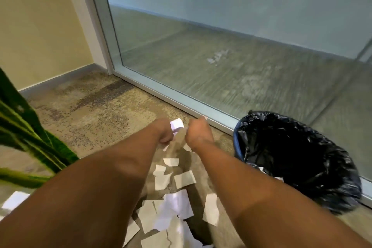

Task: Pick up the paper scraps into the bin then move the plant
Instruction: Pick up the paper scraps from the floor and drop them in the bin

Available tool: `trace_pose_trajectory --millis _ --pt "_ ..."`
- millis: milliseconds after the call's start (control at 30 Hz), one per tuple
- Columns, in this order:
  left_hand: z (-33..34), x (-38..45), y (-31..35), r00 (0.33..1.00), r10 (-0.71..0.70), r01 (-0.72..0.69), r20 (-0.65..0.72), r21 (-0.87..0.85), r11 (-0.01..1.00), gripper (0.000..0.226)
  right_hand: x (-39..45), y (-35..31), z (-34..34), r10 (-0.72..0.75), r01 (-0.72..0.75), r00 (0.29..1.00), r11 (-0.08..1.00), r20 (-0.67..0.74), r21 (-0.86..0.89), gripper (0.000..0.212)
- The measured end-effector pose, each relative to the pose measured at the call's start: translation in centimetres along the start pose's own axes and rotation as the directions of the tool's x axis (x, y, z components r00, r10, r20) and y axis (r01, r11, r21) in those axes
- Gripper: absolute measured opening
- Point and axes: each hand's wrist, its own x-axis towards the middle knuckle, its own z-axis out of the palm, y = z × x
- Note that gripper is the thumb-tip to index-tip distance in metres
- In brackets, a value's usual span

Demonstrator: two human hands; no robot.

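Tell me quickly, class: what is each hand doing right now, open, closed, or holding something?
Left hand: closed, holding a white paper scrap.
Right hand: closed in a fist; a pale bit shows at its fingertips, but what it holds cannot be told.

Roughly a dozen paper scraps (184,179), one bin (298,159), one plant (30,137), two hands (166,132).
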Motion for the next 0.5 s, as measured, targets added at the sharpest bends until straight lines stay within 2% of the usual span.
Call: trace_pose_trajectory --millis 200,500 --pt "-5.2 -1.6 3.8 0.992 0.077 -0.081 -0.097 -0.037 0.996 0.036 -0.3 -0.2 -6.9 0.000 0.013 0.990 0.996 -0.144 0.092 0.030" --pt "-8.2 -4.2 12.5 0.971 0.237 -0.235 -0.040 0.049 0.971 0.031 -1.2 3.9 -13.1 0.245 -0.144 0.931 0.927 -0.271 0.345 0.025"
